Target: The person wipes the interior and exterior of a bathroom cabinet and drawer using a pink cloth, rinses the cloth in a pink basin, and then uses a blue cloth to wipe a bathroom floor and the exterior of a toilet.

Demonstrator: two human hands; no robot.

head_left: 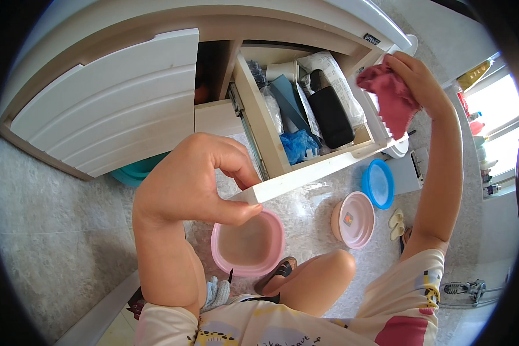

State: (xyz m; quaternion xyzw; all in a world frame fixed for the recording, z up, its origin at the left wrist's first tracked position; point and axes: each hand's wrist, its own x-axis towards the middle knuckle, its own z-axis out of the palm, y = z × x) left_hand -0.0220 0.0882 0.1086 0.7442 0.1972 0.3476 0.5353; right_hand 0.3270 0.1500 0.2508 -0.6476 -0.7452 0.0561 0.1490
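My left hand [199, 181] pinches the left end of the white drawer front [311, 172], thumb outside and fingers behind it. The drawer is pulled out of a cream cabinet. Up at the right, my right hand [419, 82] grips a crumpled dark pink cloth [393, 97] beside the cabinet's right side. Inside the drawer lie a black case [332, 116], a blue-grey flat box [292, 99], a crumpled blue plastic bag [298, 146] and a white package bearing print [337, 82]. Below my left hand, a pink basin [246, 242] holds cloudy water.
A slatted white cabinet door [112, 104] is at the left, with a teal basin [140, 171] beneath. On the tiled floor are a pale pink basin [354, 220], a blue basin [378, 184] and light slippers [396, 225]. Bottles [486, 164] line a window sill; a shower fitting [471, 289] is lower right.
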